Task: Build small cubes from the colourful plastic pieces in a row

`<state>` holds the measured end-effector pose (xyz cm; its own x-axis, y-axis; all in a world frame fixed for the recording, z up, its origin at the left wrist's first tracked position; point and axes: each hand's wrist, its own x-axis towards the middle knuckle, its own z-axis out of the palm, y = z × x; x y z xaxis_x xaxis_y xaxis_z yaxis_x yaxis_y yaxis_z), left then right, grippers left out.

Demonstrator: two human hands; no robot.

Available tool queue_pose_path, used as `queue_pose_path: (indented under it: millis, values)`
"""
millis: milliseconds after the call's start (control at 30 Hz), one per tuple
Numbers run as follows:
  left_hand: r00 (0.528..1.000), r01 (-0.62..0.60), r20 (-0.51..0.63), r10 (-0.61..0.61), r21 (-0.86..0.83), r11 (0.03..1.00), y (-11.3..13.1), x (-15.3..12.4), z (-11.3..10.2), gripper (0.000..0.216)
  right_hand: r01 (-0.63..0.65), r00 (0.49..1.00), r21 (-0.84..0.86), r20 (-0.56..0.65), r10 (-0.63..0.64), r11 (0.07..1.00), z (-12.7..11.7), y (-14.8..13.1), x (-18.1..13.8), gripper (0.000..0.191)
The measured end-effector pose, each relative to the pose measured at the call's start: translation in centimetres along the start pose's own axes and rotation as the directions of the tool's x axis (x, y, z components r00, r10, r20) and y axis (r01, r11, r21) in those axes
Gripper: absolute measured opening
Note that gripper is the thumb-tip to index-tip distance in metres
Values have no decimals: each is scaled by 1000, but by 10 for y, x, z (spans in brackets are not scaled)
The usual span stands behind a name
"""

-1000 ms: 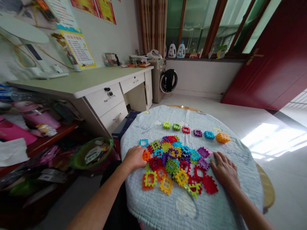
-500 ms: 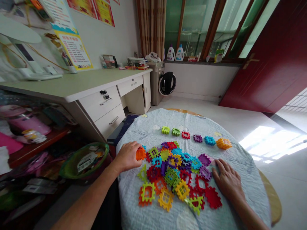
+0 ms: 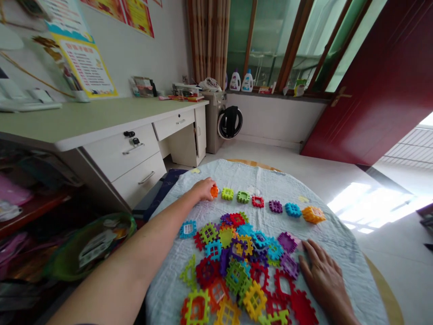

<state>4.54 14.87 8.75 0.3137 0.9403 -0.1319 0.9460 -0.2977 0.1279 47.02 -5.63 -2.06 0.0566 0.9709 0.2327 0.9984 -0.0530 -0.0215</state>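
Note:
At the far left of a row of plastic building pieces, my left hand [image 3: 204,188] is closed on an orange building piece [image 3: 214,191]. Beside it in the row lie a yellow-green piece [image 3: 228,194], a green piece [image 3: 243,197], a red piece [image 3: 257,201], a purple piece [image 3: 275,206], a blue stack [image 3: 292,209] and a yellow-orange stack [image 3: 313,214]. My right hand [image 3: 323,271] rests flat on the cloth, fingers spread, holding nothing. Its fingertips are close to a purple piece [image 3: 289,266] at the edge of a mixed heap of pieces [image 3: 233,262].
A pale blue cloth [image 3: 348,253] covers the round table. To the left stand a desk [image 3: 111,117] with drawers and a green basket [image 3: 57,266] of odds and ends. A washing machine [image 3: 214,122] with its door open is behind, and a red door [image 3: 361,90] at right.
My left hand has moved forward from the heap's left side to the row's left end, carrying the orange piece. A blue piece at the heap's left now shows. My right hand stays put.

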Motion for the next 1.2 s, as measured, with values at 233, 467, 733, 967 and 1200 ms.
queue_pose_path:
  millis: [233, 467, 733, 967, 1200]
  values:
    - [991, -17, 135, 14, 25, 1000, -15, 39, 8, 58, 5, 1000, 25, -17, -5, 1000, 0, 1, -1, 55]
    - [981, -8, 195, 7, 7, 1000, -19, 43, 10, 60, -6, 1000, 38, -19, 7, 999, -2, -1, 0, 54]
    - [989, -16, 151, 9, 41, 999, -13, 46, 11, 52, -13, 1000, 41, -13, 14, 999, -2, -1, 0, 55]
    - [978, -32, 206, 26, 26, 999, -17, 51, 9, 54, 4, 1000, 20, -22, -4, 1000, -3, -2, 0, 55]
    - [967, 3, 254, -10, 32, 999, -17, 61, 12, 65, -2, 1000, -4, -1, 2, 1000, -8, -5, 0, 54]
